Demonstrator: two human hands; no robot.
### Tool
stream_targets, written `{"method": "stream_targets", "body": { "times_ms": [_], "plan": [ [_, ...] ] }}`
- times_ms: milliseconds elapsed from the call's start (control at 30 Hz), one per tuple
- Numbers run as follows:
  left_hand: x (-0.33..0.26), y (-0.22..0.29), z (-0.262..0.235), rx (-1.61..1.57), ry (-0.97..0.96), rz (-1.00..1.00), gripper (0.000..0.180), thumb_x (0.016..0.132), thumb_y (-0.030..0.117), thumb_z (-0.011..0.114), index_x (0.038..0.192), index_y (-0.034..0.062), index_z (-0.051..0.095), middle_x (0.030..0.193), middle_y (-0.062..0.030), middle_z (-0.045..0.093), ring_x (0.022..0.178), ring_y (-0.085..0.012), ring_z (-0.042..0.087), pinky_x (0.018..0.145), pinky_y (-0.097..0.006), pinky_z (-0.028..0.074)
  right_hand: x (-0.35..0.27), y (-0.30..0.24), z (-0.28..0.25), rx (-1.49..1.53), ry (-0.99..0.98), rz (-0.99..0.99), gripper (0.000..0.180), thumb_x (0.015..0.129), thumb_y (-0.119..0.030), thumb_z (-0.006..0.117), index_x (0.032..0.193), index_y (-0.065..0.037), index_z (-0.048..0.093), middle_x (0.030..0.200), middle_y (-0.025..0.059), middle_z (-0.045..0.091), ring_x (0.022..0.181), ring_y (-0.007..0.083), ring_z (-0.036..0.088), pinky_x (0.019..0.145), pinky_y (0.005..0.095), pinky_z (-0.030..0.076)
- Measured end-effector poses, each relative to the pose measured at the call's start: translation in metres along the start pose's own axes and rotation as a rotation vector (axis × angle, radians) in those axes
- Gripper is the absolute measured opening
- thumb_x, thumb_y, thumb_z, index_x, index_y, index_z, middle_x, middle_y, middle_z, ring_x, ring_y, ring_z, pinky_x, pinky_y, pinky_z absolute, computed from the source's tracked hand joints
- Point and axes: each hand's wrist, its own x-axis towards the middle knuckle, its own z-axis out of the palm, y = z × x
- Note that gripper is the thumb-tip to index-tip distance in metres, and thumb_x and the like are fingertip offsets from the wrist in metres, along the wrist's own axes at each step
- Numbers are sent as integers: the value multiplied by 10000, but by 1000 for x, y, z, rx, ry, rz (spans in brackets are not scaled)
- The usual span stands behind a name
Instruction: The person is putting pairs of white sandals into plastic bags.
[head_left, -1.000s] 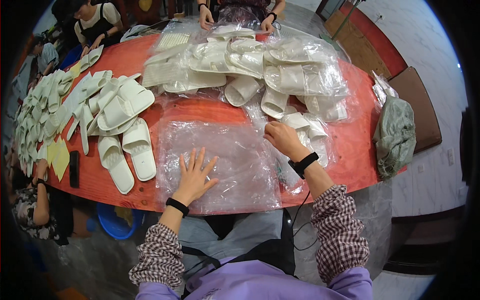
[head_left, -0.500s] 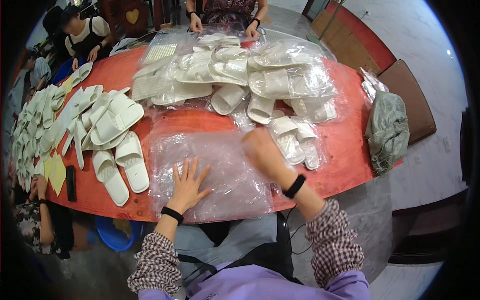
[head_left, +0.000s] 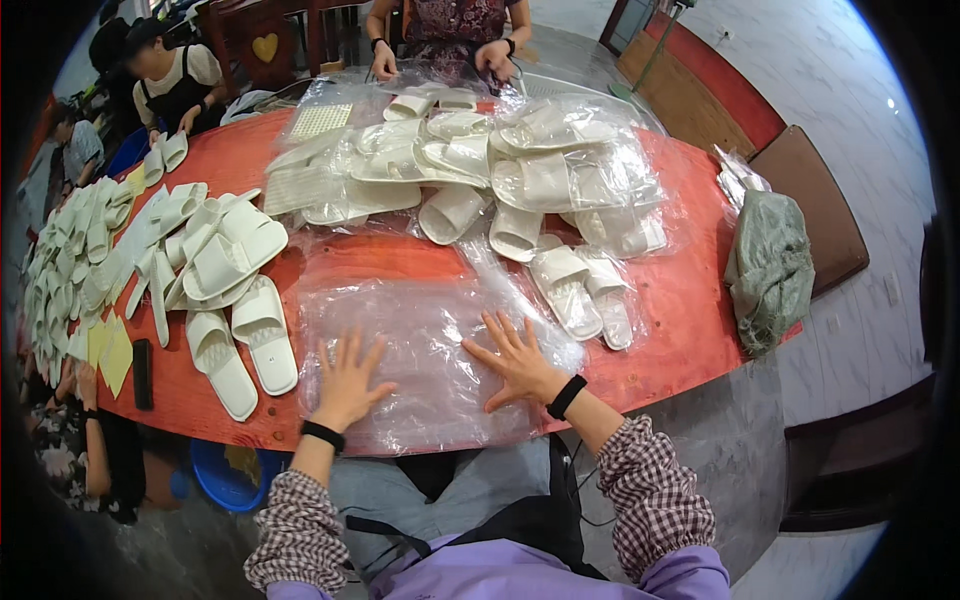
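Flat clear plastic bags (head_left: 425, 330) lie at the table's near edge in front of me. My left hand (head_left: 347, 385) rests on their left part, fingers spread and a little blurred. On their right part my right hand (head_left: 518, 365) lies with fingers stretched apart; it holds nothing. Left of the bags sits a loose pair of white slippers (head_left: 263, 335), side by side. Beyond my right hand, another pair of white slippers (head_left: 565, 290) lies in a clear bag.
Bagged slippers (head_left: 545, 180) are heaped across the red table (head_left: 690, 340). Loose slippers (head_left: 85, 230) pile up at the left, near yellow papers (head_left: 115, 355) and a black object (head_left: 143, 373). A green sack (head_left: 770, 270) sits at the right edge. Other people work at the far and left sides.
My right hand has come down from above the bags and spread flat on them. My left hand has shifted slightly left. The person opposite has drawn their hands apart.
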Motion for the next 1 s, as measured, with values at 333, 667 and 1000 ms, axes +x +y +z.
{"method": "stream_targets", "body": {
  "times_ms": [333, 667, 1000],
  "plan": [
    [1, 23, -23, -202, 109, 126, 667, 758, 258, 741, 1352, 81, 495, 1479, -185, 341, 1383, -384, 287, 1142, -507, 221, 3, -7, -11, -107, -143, 6, 1236, 487, -648, 809, 1521, -277, 241, 1569, 231, 135, 1440, 448, 133, 1058, 721, 179],
    [-2, 21, 7, -229, -22, 102, 766, 820, 396, 691, 1466, 156, 355, 1568, -141, 185, 1460, -357, 106, 1146, -600, 26, -49, 72, -117, -491, 89, 290, 629, 788, -79, 637, 1383, -199, 473, 1481, 106, 386, 1393, 369, 298, 1100, 561, 287],
    [-4, 18, 13, -234, -22, 103, 797, 826, 408, 679, 1488, 168, 307, 1578, -144, 154, 1468, -358, 73, 1148, -593, -6, -65, 151, -121, 206, 151, 442, 150, 904, -140, 580, 940, -8, 642, 874, 122, 689, 858, 296, 658, 774, 386, 514]
  ]
}}
